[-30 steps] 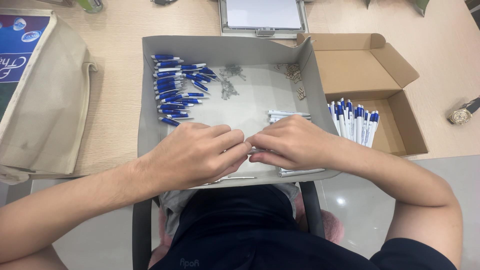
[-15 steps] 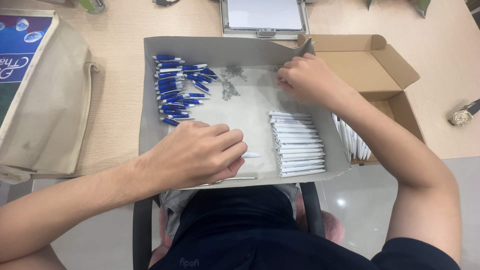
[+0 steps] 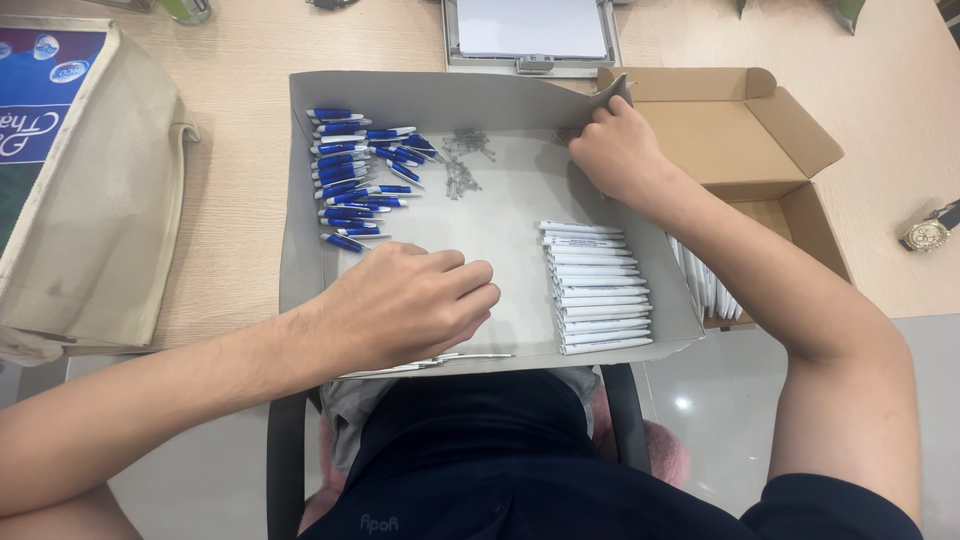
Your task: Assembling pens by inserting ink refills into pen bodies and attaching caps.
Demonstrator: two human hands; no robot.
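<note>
1. The white pen barrels (image 3: 598, 290) lie in a neat row at the right of the grey cardboard tray (image 3: 400, 95), which sits on our lap at the table (image 3: 250, 60) edge.
2. Our right hand (image 3: 618, 150) reaches to the tray's far right corner, fingers curled down on something small there; we cannot tell whether the grip holds anything. A scatter of small metal springs (image 3: 462, 165) lies just left of it.
3. Our left hand (image 3: 410, 305) rests clenched near the tray's front edge, over thin white parts that poke out beneath it.
4. We judge the work partway along: a pile of blue-and-white pen parts (image 3: 358, 175) waits at the far left, and more pens stand in the open brown box (image 3: 740, 150) to the right.
5. The tray's middle offers open room; its raised walls bound each reach. A cloth bag (image 3: 90, 220) lies left, a wristwatch (image 3: 925, 235) far right.
</note>
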